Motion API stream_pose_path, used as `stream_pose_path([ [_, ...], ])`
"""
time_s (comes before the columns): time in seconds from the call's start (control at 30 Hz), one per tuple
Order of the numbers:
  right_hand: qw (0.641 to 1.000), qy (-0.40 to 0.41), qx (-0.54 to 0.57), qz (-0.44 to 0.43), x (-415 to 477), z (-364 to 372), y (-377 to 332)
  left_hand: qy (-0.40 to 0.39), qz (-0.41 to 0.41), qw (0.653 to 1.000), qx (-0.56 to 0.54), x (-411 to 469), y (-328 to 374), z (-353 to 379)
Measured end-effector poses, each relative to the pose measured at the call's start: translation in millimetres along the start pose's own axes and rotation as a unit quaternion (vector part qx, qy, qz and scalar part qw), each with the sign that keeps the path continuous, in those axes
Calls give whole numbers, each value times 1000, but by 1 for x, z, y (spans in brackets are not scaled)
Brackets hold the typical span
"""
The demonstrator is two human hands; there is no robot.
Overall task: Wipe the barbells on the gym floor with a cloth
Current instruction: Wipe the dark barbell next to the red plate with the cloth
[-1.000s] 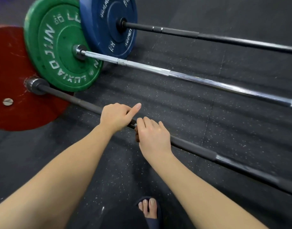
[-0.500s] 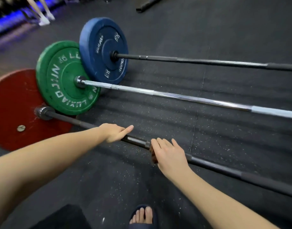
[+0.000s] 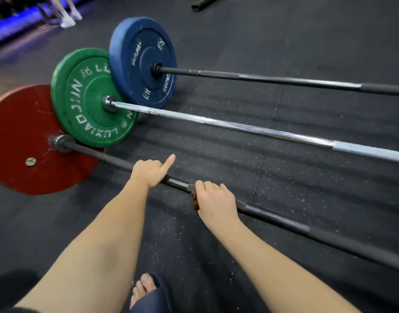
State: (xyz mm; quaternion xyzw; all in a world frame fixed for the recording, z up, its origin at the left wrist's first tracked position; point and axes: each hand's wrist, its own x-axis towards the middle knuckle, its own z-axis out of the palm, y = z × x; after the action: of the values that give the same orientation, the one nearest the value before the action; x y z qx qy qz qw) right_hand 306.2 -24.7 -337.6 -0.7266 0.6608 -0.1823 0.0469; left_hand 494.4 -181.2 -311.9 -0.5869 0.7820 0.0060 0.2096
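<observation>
- One foot (image 3: 146,288) in a dark slipper (image 3: 156,297) is nearest, on the speckled floor (image 3: 284,177), below the black bar.
- Two bare hands meet the black bar (image 3: 307,229). The left hand (image 3: 148,171) is curled on it with the thumb raised; the right hand (image 3: 215,201), just beside it, is closed over the bar with a brown cloth (image 3: 195,201) bunched under the palm.
- Three barbells lie side by side: the black bar nearest, a chrome bar (image 3: 261,128) beyond it, a second dark bar (image 3: 284,81) farthest.
- Three plates, one per bar: red (image 3: 20,136) on the black bar, green (image 3: 85,96) next, blue (image 3: 139,57) farthest.
- Beyond the blue plate, someone's legs in white shoes (image 3: 68,20) stand near a blue-lit strip.
</observation>
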Motion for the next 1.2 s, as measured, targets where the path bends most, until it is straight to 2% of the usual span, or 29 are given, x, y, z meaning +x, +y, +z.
stream_pose_path([
  [0.1,1000,6,-6,16,8,5,-8,25,-3,1000,12,7,-1,5],
  [0.2,999,15,-15,24,7,13,-8,11,-22,1000,-4,10,-1,8],
  [0.4,996,42,-71,-31,-10,13,10,45,-52,997,-27,5,3,8],
  [0.67,991,76,-101,-39,-32,0,34,86,-44,992,-80,-15,23,2],
  [0.93,994,62,-90,8,4,23,-4,117,-53,987,-93,-11,27,13],
  [1.03,997,39,-65,22,17,23,-22,105,-50,988,-98,-11,29,11],
  [1.2,996,12,-83,10,14,6,-14,109,-47,987,-106,-10,28,10],
])
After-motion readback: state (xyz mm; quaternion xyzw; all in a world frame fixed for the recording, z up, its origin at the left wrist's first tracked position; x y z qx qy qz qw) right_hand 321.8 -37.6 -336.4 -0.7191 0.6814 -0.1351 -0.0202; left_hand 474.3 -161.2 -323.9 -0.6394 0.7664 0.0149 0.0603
